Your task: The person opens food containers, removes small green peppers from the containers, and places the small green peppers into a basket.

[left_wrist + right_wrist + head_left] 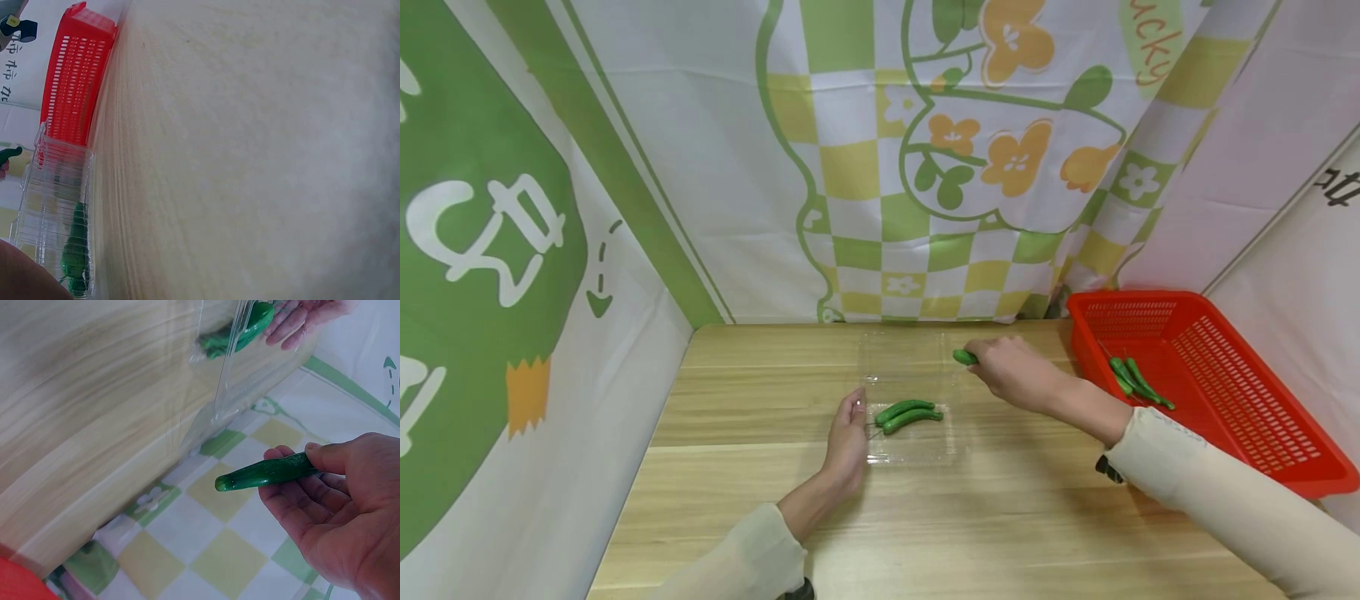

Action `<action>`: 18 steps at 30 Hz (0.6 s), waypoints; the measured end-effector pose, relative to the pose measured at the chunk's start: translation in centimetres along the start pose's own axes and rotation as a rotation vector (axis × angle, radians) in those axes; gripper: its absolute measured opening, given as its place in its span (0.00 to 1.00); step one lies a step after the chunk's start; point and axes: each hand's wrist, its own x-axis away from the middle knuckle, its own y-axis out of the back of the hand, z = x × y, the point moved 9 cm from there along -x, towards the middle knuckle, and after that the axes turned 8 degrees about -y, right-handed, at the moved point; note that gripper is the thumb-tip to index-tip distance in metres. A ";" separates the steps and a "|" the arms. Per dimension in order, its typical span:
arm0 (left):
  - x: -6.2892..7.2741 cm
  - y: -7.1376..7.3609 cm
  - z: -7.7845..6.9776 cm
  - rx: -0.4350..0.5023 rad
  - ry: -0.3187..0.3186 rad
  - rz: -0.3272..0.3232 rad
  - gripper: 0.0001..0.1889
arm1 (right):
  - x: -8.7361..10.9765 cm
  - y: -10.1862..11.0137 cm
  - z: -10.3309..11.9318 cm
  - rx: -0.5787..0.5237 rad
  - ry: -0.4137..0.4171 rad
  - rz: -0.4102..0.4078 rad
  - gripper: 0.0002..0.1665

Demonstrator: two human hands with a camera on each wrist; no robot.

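Note:
My right hand (1018,375) pinches a green pepper (265,474) between thumb and fingers, to the right of the raised lid. In the right wrist view its pale blunt end sticks out past the fingertips. A clear plastic clamshell box (910,454) lies unfolded on the table, its lid (902,354) toward the back. Two curved green peppers (913,417) lie side by side in the box's near half, with thin strands at their left ends. My left hand (847,442) rests against the box's left side, fingers fairly straight.
A red plastic basket (1262,375) with slotted walls stands at the right, holding several slim green peppers (1138,382). A printed cloth (917,208) hangs behind the wooden table (737,433), with more cloth along both sides.

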 end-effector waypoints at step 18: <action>0.0 0.0 0.3 -0.021 0.007 0.018 0.26 | 0.9 3.8 -4.2 0.025 -0.101 -0.064 0.07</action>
